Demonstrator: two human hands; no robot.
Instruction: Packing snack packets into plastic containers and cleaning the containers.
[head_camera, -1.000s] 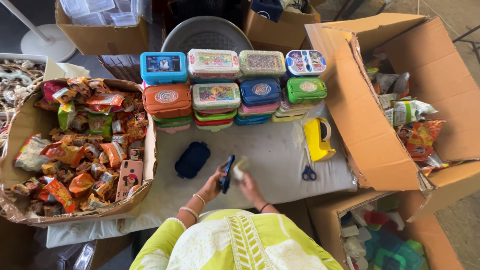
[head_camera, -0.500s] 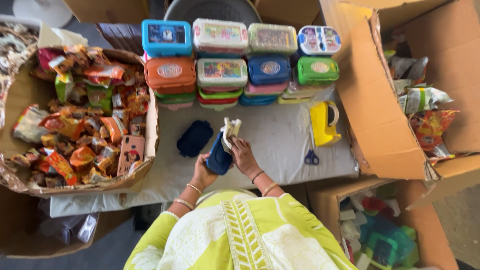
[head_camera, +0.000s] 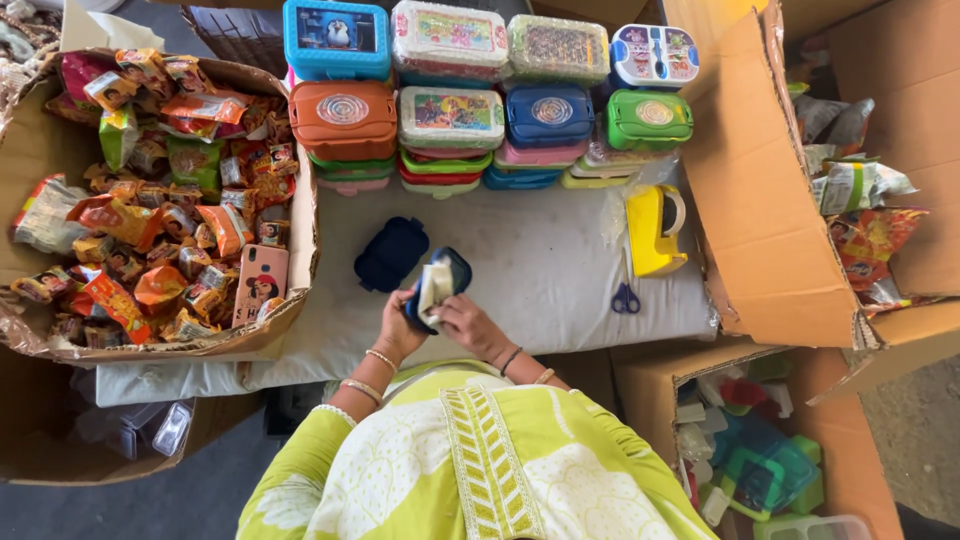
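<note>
From the head camera, the left hand (head_camera: 398, 325) and the right hand (head_camera: 466, 322) met over the near edge of the counter (head_camera: 540, 270). The left fingers were curled shut around a dark blue box (head_camera: 447, 275), tipped up on its side. The right fingers were closed on a pale packet (head_camera: 435, 287) that sat partly inside the box's mouth. Just beyond the left fingers, apart from them, lay a dark blue lid (head_camera: 391, 253) flat on the cloth. Farther out from both hands stood stacked lunch boxes (head_camera: 470, 105) in blue, orange, green and pink. Well off to the left of the left fingers, a cardboard box (head_camera: 300, 215) held heaped snack packets (head_camera: 150, 200) and a pink phone (head_camera: 259, 283) leaning at its near wall. To the right of the right fingers, well apart, lay scissors (head_camera: 626, 297) and a yellow jug (head_camera: 655, 228).

As a judgement: the box was held tilted in mid-air by one hand only, so a hard push on the packet could twist it loose or let the packet slide out onto the counter. The packet might also crumple against the rim.
</note>
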